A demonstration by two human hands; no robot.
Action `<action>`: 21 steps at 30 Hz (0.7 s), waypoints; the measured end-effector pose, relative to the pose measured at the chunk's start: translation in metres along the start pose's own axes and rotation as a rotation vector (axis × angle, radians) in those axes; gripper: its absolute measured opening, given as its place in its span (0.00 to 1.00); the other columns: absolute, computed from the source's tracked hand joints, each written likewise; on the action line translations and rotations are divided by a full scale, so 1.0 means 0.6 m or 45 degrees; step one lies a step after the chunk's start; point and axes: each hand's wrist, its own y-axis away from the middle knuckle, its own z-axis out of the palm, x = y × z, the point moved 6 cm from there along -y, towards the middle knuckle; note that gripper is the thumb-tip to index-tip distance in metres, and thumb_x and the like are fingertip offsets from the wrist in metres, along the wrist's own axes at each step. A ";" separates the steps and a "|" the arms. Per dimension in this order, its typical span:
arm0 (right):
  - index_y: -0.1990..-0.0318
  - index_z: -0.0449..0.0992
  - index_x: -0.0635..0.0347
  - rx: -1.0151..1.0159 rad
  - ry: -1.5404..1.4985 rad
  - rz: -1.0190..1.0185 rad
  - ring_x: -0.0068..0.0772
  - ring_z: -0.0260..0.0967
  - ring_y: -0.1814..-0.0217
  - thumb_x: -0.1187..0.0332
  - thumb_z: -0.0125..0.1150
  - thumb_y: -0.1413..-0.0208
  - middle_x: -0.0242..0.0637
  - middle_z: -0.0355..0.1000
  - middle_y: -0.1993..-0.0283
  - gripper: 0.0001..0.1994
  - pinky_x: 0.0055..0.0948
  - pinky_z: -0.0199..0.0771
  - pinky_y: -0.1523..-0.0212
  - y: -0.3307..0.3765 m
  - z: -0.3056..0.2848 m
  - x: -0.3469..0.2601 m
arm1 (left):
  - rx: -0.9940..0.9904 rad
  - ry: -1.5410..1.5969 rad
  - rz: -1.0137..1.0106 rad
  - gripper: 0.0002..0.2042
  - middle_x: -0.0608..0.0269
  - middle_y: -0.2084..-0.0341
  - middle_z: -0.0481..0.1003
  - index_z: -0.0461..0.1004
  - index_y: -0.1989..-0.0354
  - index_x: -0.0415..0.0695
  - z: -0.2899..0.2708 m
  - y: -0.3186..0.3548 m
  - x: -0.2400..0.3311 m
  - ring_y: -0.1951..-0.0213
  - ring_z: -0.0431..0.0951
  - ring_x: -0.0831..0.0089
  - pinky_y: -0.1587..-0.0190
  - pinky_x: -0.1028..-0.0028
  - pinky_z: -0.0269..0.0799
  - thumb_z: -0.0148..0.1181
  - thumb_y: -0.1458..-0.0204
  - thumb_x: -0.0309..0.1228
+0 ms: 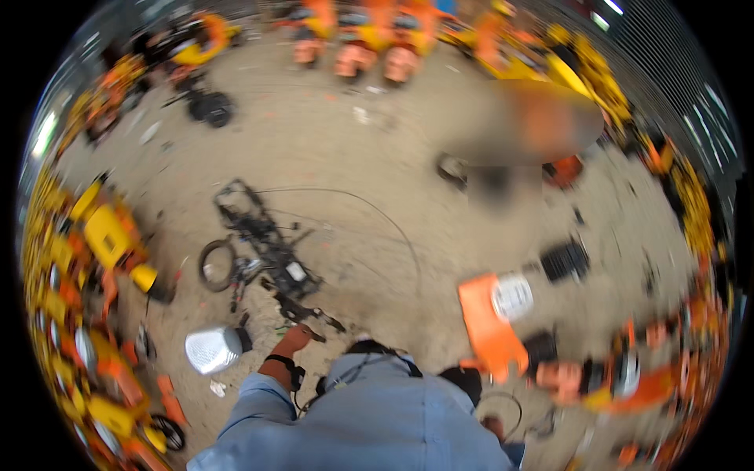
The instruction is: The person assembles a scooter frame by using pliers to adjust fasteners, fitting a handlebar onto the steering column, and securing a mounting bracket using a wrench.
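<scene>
My left hand (295, 339) reaches forward, closed at the near end of a dark, irregular metal part (297, 308); motion blur softens the grip. Just beyond that part lies a stripped black scooter frame (271, 245), on its side on the floor, with a long thin cable (369, 200) trailing from it. A small black tyre (217, 265) rests against the frame's left side. Low at the right edge of my body, part of my right hand (493, 428) shows beside a thin looped cable (510, 408). Its fingers are blurred and mostly hidden.
A silver-grey rounded shell (212, 350) sits left of my arm. On the right lie an orange body panel (488, 326), a white pad (512, 297) and a black crate-like part (564, 260). Yellow and orange scooters (110, 235) crowd the sides and far edge. A blurred patch hides the far right.
</scene>
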 end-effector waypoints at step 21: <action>0.63 0.79 0.66 -0.275 -0.432 0.393 0.46 0.76 0.72 0.64 0.57 0.47 0.48 0.77 0.73 0.13 0.42 0.75 0.69 -1.292 -0.420 0.016 | 0.285 0.348 -0.675 0.18 0.42 0.55 0.78 0.79 0.54 0.39 -0.136 -0.149 0.123 0.53 0.78 0.44 0.49 0.53 0.74 0.53 0.45 0.39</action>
